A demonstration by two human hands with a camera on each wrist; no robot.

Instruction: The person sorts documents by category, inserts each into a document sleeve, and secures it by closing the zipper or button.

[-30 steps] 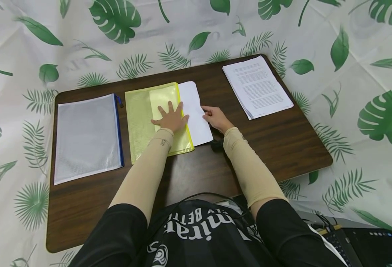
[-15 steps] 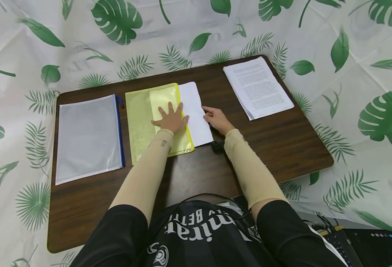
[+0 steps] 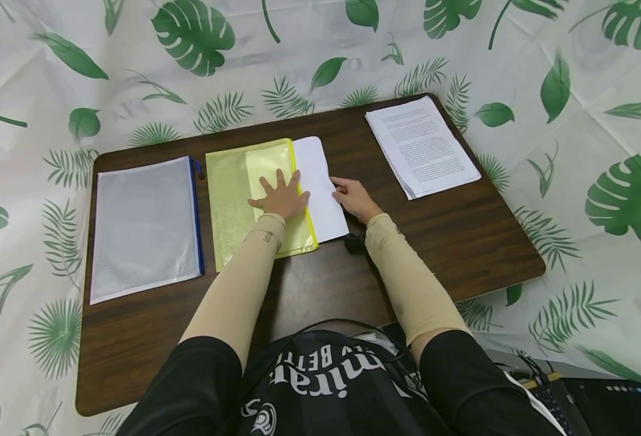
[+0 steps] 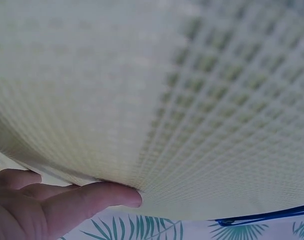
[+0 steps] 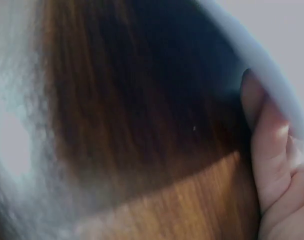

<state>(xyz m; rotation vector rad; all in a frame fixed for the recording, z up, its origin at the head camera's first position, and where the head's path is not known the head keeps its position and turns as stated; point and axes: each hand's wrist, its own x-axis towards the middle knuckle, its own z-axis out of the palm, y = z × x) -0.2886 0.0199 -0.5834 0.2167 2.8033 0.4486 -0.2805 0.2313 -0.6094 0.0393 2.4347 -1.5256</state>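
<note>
A yellow mesh zip pouch [image 3: 228, 206] lies flat in the middle of the table. White paper [image 3: 320, 188] juts from its right side, and a paler band shows where the paper continues beneath the yellow cover. My left hand [image 3: 282, 197] rests on the pouch with fingers spread, near its bright yellow right edge. In the left wrist view, fingers [image 4: 86, 202] lie along the mesh surface. My right hand [image 3: 355, 197] pinches the paper's right edge between thumb and forefinger. The right wrist view shows these fingers [image 5: 272, 155] at the lifted, curved edge of the paper.
A clear mesh zip pouch [image 3: 146, 227] with a blue zip lies at the left. A stack of printed sheets [image 3: 421, 145] is at the back right of the brown table [image 3: 462, 242]. Beside my right wrist sits a small black object [image 3: 355, 243]. A leaf-patterned sheet hangs behind.
</note>
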